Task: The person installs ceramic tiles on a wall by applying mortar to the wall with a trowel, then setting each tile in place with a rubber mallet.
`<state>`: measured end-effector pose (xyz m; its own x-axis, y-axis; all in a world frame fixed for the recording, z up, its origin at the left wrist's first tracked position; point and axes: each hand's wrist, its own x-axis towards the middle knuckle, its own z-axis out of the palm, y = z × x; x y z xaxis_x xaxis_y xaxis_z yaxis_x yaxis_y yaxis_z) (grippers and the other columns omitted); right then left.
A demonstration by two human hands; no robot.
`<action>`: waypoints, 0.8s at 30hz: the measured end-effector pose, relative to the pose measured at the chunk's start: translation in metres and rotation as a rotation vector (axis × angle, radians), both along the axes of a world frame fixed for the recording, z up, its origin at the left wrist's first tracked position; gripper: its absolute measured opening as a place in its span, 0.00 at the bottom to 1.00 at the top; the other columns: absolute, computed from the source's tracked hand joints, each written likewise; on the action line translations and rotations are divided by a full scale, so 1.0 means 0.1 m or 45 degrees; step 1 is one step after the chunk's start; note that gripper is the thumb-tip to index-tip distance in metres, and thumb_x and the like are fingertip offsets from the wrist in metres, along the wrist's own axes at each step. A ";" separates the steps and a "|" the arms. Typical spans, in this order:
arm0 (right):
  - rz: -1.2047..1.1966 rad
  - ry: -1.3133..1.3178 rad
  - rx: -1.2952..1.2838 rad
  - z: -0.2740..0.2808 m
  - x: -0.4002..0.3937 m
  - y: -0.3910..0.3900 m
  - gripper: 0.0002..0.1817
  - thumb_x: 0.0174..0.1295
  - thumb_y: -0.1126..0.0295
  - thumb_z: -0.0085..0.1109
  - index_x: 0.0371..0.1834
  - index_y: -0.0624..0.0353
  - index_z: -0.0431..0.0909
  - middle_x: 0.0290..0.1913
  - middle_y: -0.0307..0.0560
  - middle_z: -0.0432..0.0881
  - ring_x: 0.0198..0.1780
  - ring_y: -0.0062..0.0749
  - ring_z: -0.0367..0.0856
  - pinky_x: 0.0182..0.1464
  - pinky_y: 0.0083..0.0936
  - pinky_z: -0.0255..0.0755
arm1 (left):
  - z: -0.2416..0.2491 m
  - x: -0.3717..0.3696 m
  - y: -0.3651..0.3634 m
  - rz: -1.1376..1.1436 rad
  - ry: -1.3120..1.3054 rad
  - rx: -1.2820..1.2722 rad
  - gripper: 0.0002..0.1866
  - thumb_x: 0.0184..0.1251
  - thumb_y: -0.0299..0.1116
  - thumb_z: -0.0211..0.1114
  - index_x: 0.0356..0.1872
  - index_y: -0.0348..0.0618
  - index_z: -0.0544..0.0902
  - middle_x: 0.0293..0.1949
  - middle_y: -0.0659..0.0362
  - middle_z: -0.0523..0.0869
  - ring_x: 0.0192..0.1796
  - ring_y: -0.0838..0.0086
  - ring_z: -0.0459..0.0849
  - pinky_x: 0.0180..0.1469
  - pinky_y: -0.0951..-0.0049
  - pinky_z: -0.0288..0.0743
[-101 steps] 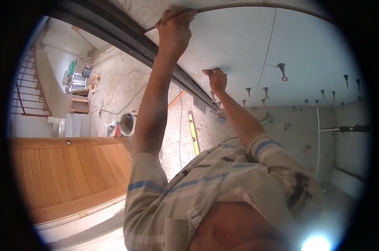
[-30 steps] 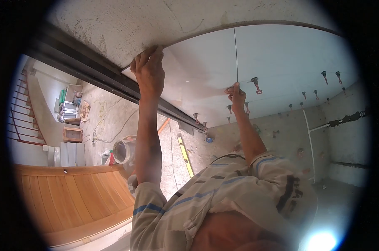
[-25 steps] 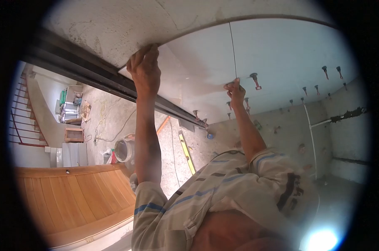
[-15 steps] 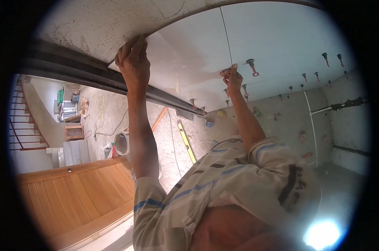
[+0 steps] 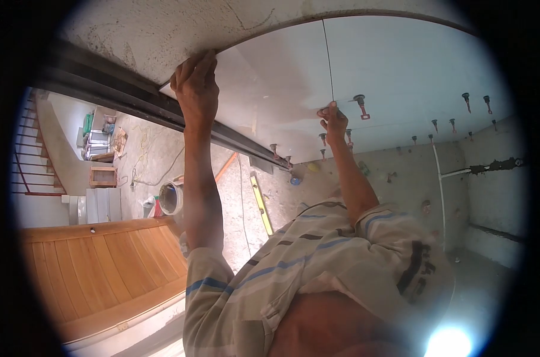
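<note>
A large pale tile [image 5: 264,77] meets a second pale tile [image 5: 401,65] at a thin dark seam. My left hand [image 5: 195,89] is at the first tile's upper left edge, fingers curled over it beside the rough cement. At the lower end of the visible seam is my right hand [image 5: 335,122], its fingers bent together against the tile surface. Whatever may be between those fingers is too small to make out. Just right of it, a red-and-black tile levelling clip [image 5: 361,107] sticks out of the surface. Several similar clips stand along other joints.
A dark metal channel [image 5: 121,89] runs beside the tile's left edge. Beyond it are a wooden panelled door [image 5: 109,268], a bucket [image 5: 170,198], a yellow spirit level [image 5: 261,205] and a staircase [image 5: 38,154]. A bright lamp [image 5: 448,342] shines at the lower right.
The view has shifted slightly. My left hand stays at the tile edge; my right hand stays by the seam, with its fingers slightly repositioned.
</note>
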<state>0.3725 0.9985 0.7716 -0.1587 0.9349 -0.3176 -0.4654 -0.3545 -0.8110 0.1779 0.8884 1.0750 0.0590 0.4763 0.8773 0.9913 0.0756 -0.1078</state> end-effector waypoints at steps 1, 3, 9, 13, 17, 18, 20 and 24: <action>0.001 -0.002 -0.001 -0.02 0.01 0.00 0.24 0.65 0.43 0.57 0.26 0.54 0.75 0.27 0.38 0.82 0.32 0.22 0.83 0.28 0.19 0.67 | -0.01 0.01 0.00 0.001 -0.002 -0.001 0.08 0.57 0.28 0.69 0.39 0.48 0.88 0.38 0.61 0.87 0.40 0.65 0.83 0.46 0.63 0.74; 0.013 -0.063 -0.022 -0.04 -0.01 0.00 0.23 0.65 0.45 0.59 0.26 0.55 0.76 0.27 0.39 0.82 0.32 0.22 0.82 0.28 0.19 0.67 | 0.00 0.01 0.01 0.007 0.008 0.012 0.09 0.57 0.28 0.70 0.39 0.47 0.88 0.38 0.61 0.87 0.40 0.66 0.83 0.46 0.64 0.74; 0.030 -0.060 0.014 -0.07 0.01 0.03 0.24 0.65 0.45 0.58 0.27 0.56 0.77 0.27 0.39 0.83 0.31 0.23 0.81 0.28 0.20 0.67 | 0.01 0.04 -0.03 0.057 -0.045 -0.059 0.12 0.59 0.28 0.70 0.45 0.51 0.88 0.42 0.57 0.86 0.45 0.63 0.84 0.47 0.66 0.78; 0.092 -0.062 -0.008 -0.01 0.06 0.05 0.25 0.64 0.44 0.58 0.28 0.56 0.78 0.27 0.39 0.83 0.31 0.23 0.81 0.28 0.21 0.68 | 0.01 0.06 -0.03 0.090 -0.067 -0.056 0.13 0.58 0.27 0.70 0.45 0.51 0.88 0.42 0.57 0.86 0.45 0.64 0.84 0.48 0.67 0.78; 0.130 -0.128 0.032 0.05 0.07 0.06 0.29 0.61 0.39 0.59 0.24 0.56 0.76 0.26 0.39 0.82 0.32 0.24 0.84 0.26 0.17 0.69 | 0.03 0.08 -0.04 0.075 -0.069 -0.040 0.12 0.57 0.26 0.71 0.44 0.50 0.88 0.43 0.57 0.87 0.45 0.64 0.84 0.48 0.67 0.78; 0.131 -0.127 0.043 0.08 0.09 0.06 0.29 0.61 0.39 0.59 0.24 0.57 0.76 0.25 0.39 0.82 0.32 0.24 0.84 0.25 0.17 0.69 | 0.03 0.09 -0.03 0.075 -0.074 -0.051 0.12 0.57 0.26 0.71 0.44 0.50 0.88 0.43 0.57 0.87 0.46 0.64 0.84 0.48 0.67 0.78; 0.136 -0.134 0.095 0.15 0.09 0.10 0.29 0.61 0.39 0.59 0.24 0.57 0.76 0.25 0.40 0.82 0.31 0.24 0.84 0.26 0.17 0.69 | 0.03 0.08 -0.01 0.082 -0.078 -0.043 0.12 0.57 0.26 0.71 0.43 0.49 0.88 0.43 0.57 0.87 0.46 0.64 0.84 0.49 0.67 0.78; 0.143 -0.084 0.093 0.20 0.08 0.08 0.28 0.62 0.41 0.60 0.24 0.59 0.78 0.25 0.40 0.82 0.31 0.23 0.82 0.27 0.17 0.67 | 0.03 0.10 -0.04 0.117 -0.066 -0.046 0.12 0.57 0.26 0.71 0.43 0.49 0.88 0.43 0.58 0.87 0.46 0.65 0.84 0.50 0.68 0.77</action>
